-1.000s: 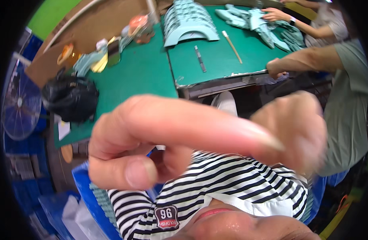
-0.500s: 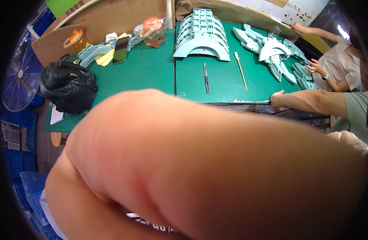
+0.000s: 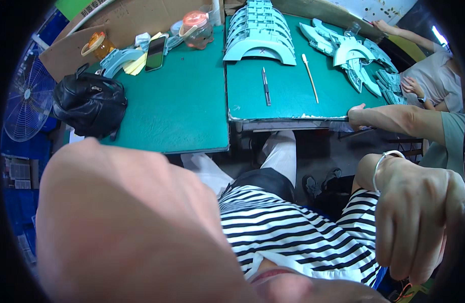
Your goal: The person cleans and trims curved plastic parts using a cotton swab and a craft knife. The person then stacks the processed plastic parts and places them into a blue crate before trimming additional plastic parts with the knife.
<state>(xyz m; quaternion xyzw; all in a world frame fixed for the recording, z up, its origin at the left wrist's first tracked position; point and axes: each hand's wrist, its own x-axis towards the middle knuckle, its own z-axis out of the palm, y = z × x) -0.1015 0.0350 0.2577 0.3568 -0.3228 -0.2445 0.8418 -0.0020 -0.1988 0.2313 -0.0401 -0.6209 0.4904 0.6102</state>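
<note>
My left hand (image 3: 126, 217) is raised very near the camera and fills the lower left, blurred. Its fingers are hidden, so whatever it may hold cannot be seen. On the right, my right hand (image 3: 417, 217), with a pale bangle (image 3: 378, 174) at the wrist, has its fingers bent down and pressed together. What is inside its grip is hidden; a thin orange cord (image 3: 405, 290) shows just below the fingertips. Neither hand touches the green table (image 3: 177, 111). Lying on the table beyond are a slim pen-like tool (image 3: 266, 87) and a white-tipped yellow stick (image 3: 310, 78).
Light-green curved plastic parts stand in a row (image 3: 260, 48), with a loose pile (image 3: 354, 55) to their right. A black backpack (image 3: 88, 103), a phone (image 3: 155, 53) and an orange-lidded jug (image 3: 197, 33) are at left. A co-worker's hand (image 3: 358, 115) rests on the table edge.
The large blurred skin that spanned the lower picture has drawn to the lower left. My right hand and striped shirt now show. The table appears slightly higher in the picture.
</note>
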